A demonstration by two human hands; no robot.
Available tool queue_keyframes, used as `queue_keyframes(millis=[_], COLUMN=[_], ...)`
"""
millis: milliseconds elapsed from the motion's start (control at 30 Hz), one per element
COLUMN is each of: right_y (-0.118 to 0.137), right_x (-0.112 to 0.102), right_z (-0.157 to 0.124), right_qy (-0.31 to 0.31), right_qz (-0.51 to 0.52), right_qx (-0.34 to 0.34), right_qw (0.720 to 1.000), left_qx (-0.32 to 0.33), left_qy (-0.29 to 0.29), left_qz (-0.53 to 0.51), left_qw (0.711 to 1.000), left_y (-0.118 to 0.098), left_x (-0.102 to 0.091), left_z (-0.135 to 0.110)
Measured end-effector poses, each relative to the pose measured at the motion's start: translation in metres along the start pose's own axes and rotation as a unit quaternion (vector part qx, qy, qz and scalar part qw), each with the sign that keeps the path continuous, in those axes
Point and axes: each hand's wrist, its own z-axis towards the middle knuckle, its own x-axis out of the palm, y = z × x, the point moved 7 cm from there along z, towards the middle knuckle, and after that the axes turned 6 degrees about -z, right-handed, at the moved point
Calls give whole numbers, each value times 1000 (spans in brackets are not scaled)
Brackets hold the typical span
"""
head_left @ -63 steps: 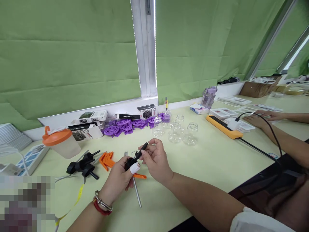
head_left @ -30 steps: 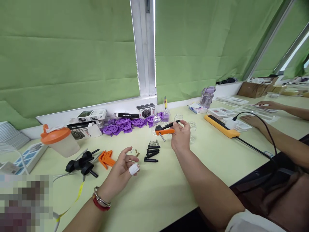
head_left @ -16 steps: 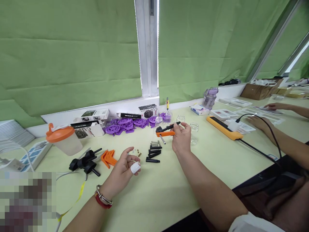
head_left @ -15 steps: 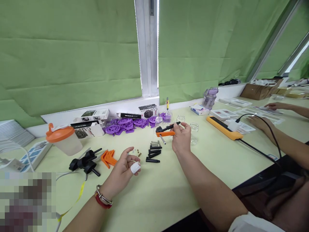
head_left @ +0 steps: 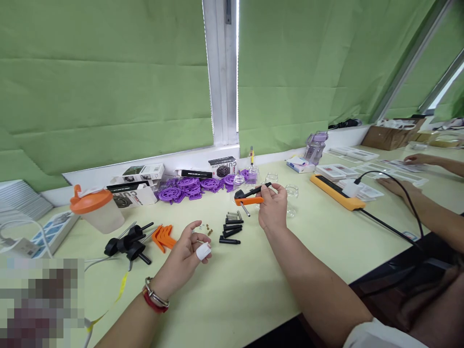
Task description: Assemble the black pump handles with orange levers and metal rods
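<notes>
My right hand (head_left: pixel 273 205) pinches a black-and-orange lever assembly (head_left: pixel 250 197) above the table; a metal rod (head_left: pixel 245 209) sticks out below it. Its grip covers one end of the assembly. My left hand (head_left: pixel 190 249) hovers low over the table, index finger extended, other fingers loosely curled, thumb wrapped in white tape, with nothing clearly held. Just beyond its fingers lie tiny brass-coloured pieces (head_left: pixel 209 229). Several black plastic handles (head_left: pixel 230 240) and small springs (head_left: pixel 234 216) rest between my hands. Orange levers (head_left: pixel 165 237) and black pieces with rods (head_left: pixel 130 244) lie left of my left hand.
Purple wheel-shaped parts (head_left: pixel 190 186) and printed boxes (head_left: pixel 136 193) line the back. Clear jars (head_left: pixel 291 191) stand behind my right hand. An orange-lidded cup (head_left: pixel 96 210) is at left, a yellow power strip (head_left: pixel 337 192) at right. Another person's hands (head_left: pixel 397 187) rest over papers at far right.
My hands and the lever assembly hold almost the same position. At far right, the other person's hands have shifted slightly to the right.
</notes>
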Motion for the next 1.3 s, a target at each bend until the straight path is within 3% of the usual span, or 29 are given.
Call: queue_keyframes(millis=[167, 400, 533, 667, 767, 1000, 1300], right_y=[-8, -33, -38, -49, -58, -54, -47], right_x=[13, 54, 63, 65, 63, 62, 65], right_z=[-13, -68, -86, -93, -95, -90, -93], right_qy=[49, 274, 346, 402, 418, 391, 413], right_qz=[-10, -29, -12, -48, -95, -99, -83], right_qx=[14, 85, 124, 205, 244, 210, 184], right_qw=[999, 957, 930, 891, 870, 891, 888], left_qx=[2, -25, -28, -7, 6, 8, 10], left_qy=[6, 10, -75, -142, -146, -150, -135], left_qz=[-32, -139, -143, -91, -64, -72, -81], left_qw=[999, 990, 986, 986, 987, 986, 987], left_y=[-2, 3, 8, 9, 7, 6, 3], left_x=[1, 2, -12, -30, -34, -32, -29], left_z=[0, 0, 3, 7, 8, 7, 6])
